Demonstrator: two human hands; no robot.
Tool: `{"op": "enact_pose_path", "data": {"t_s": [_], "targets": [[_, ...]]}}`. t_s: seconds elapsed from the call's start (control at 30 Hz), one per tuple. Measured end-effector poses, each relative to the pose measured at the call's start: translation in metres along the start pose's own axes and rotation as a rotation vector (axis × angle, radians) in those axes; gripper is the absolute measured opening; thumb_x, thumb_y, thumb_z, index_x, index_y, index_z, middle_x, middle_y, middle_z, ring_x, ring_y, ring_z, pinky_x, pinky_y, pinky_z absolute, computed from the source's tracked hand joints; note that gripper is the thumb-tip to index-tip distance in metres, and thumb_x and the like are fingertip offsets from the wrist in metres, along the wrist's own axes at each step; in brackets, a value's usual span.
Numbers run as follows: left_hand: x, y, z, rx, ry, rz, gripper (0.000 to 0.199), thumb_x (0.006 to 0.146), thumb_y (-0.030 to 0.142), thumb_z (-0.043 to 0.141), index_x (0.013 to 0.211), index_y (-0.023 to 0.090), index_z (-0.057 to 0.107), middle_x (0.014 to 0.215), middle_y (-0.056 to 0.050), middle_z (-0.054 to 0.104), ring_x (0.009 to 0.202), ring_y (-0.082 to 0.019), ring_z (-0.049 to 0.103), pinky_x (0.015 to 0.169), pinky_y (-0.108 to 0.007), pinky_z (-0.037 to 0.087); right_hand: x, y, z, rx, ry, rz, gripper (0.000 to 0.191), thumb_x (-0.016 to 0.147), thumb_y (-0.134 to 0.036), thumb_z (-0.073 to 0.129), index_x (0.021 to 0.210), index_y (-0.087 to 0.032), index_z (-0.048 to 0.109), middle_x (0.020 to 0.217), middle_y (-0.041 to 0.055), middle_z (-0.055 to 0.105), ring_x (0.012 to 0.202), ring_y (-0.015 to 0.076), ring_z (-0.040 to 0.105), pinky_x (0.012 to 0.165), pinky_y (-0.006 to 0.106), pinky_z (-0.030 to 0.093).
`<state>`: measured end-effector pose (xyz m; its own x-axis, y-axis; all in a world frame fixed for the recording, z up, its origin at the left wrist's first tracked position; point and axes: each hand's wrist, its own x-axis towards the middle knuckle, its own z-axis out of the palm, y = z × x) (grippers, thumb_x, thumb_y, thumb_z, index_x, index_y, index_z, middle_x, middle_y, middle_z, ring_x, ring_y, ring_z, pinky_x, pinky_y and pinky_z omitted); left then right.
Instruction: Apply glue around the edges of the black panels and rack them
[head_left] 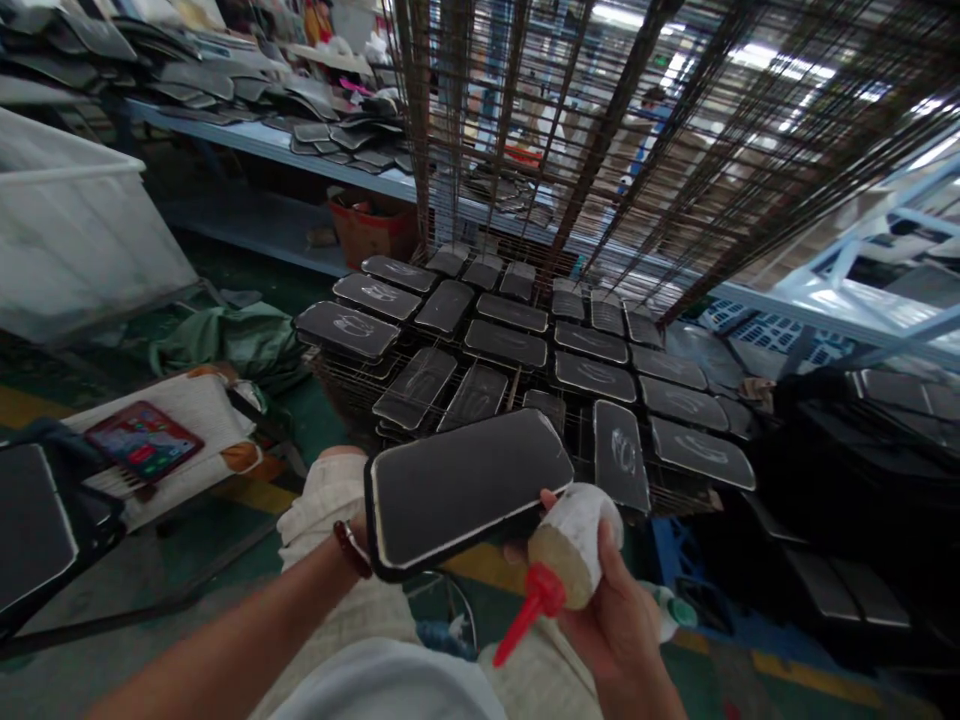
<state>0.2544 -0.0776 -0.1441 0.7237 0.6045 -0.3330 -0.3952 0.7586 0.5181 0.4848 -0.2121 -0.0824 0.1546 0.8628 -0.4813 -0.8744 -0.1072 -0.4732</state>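
A flat black panel point(472, 480) with rounded corners and a whitish line of glue along its rim lies tilted in front of me. My left hand point(361, 530) holds it from beneath at the left end; its fingers are hidden behind the panel. My right hand point(611, 615) is closed around a white squeeze bottle point(577, 530) with a yellowish shoulder. Its red nozzle point(529, 610) points down and to the left, away from the panel's surface. Just beyond, many similar panels point(506, 345) with whitish smears lie in rows on a wire rack.
Raised wire racks point(600, 130) lean over the far side. To the left are a white bin point(75, 220) and a stool point(180, 430) with a phone-like device point(145, 440) on it. Black stacked parts point(847, 500) stand at right. A blue table point(277, 150) carries more dark pieces.
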Motion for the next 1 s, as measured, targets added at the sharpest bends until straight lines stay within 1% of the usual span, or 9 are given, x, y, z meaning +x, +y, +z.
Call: {"op": "enact_pose_path", "data": {"t_s": [0.07,0.13,0.27,0.4,0.53,0.63,0.7,0.87,1.0], "targets": [[0.003,0.027,-0.007,0.012,-0.048,-0.199,0.044,0.085,0.050,0.055,0.095,0.012,0.073,0.081,-0.011,0.075,0.077,-0.024,0.071,0.082,-0.037,0.053,0.000,-0.019,-0.004,-0.093,-0.021,0.064,0.056,0.081,-0.050,0.074,0.122,-0.014,0.062,0.120,0.0110,0.064,0.098,0.0238,0.065,0.087,0.036,0.054],[0.010,0.051,0.002,0.063,-0.128,-0.303,0.052,0.084,0.055,0.055,0.100,0.008,0.070,0.091,-0.015,0.074,0.082,-0.024,0.070,0.084,-0.036,0.052,0.001,-0.034,-0.003,-0.176,-0.055,0.109,0.057,0.080,-0.049,0.074,0.122,-0.012,0.062,0.115,0.0127,0.066,0.094,0.0250,0.066,0.085,0.037,0.055],[0.025,0.076,0.036,0.353,-0.259,-0.341,0.036,0.074,0.025,0.073,0.107,0.010,0.068,0.100,-0.013,0.074,0.088,-0.021,0.070,0.087,-0.032,0.051,0.003,-0.050,0.011,-0.323,-0.146,0.118,0.052,0.082,-0.049,0.072,0.119,-0.013,0.064,0.106,0.0128,0.069,0.088,0.0244,0.067,0.080,0.035,0.056],[0.032,0.080,0.052,0.444,-0.247,-0.361,0.044,0.062,0.008,0.075,0.105,0.013,0.069,0.095,-0.010,0.075,0.085,-0.022,0.071,0.081,-0.032,0.054,0.002,-0.061,0.020,-0.429,-0.164,0.073,0.055,0.083,-0.053,0.069,0.123,-0.016,0.061,0.110,0.0151,0.067,0.089,0.0286,0.067,0.081,0.044,0.055],[0.026,0.082,0.050,0.434,-0.242,-0.328,0.045,0.062,0.007,0.073,0.106,0.013,0.069,0.096,-0.011,0.075,0.088,-0.023,0.071,0.078,-0.030,0.054,-0.003,-0.090,0.027,-0.493,-0.046,-0.223,0.051,0.082,-0.051,0.071,0.121,-0.020,0.061,0.126,0.0154,0.060,0.108,0.0310,0.061,0.085,0.043,0.055],[0.017,0.086,0.047,0.462,-0.302,-0.360,0.047,0.062,0.008,0.073,0.109,0.013,0.068,0.101,-0.010,0.074,0.089,-0.023,0.071,0.078,-0.029,0.055,-0.007,-0.115,0.042,-0.554,-0.003,-0.603,0.050,0.079,-0.046,0.076,0.122,-0.024,0.060,0.118,0.0106,0.065,0.109,0.0259,0.061,0.088,0.036,0.054],[0.013,0.087,0.046,0.475,-0.340,-0.395,0.050,0.063,0.008,0.072,0.112,0.014,0.068,0.104,-0.010,0.074,0.089,-0.022,0.071,0.078,-0.029,0.055,-0.009,-0.127,0.054,-0.607,-0.041,-0.748,0.049,0.077,-0.041,0.079,0.120,-0.026,0.062,0.113,0.0079,0.067,0.108,0.0253,0.062,0.092,0.037,0.053],[0.007,0.090,0.046,0.501,-0.365,-0.466,0.051,0.060,0.010,0.074,0.111,0.015,0.068,0.105,-0.010,0.073,0.089,-0.023,0.071,0.078,-0.030,0.055,-0.008,-0.131,0.076,-0.733,-0.172,-0.808,0.047,0.072,-0.035,0.082,0.115,-0.022,0.064,0.109,0.0104,0.068,0.114,0.0322,0.058,0.095,0.048,0.050],[0.002,0.092,0.046,0.542,-0.365,-0.486,0.047,0.060,0.012,0.074,0.107,0.014,0.070,0.103,-0.010,0.074,0.091,-0.026,0.070,0.080,-0.032,0.055,-0.004,-0.126,0.081,-0.718,-0.170,-0.791,0.054,0.067,-0.035,0.086,0.114,-0.019,0.064,0.108,0.0129,0.067,0.117,0.0357,0.055,0.095,0.053,0.048]]}}
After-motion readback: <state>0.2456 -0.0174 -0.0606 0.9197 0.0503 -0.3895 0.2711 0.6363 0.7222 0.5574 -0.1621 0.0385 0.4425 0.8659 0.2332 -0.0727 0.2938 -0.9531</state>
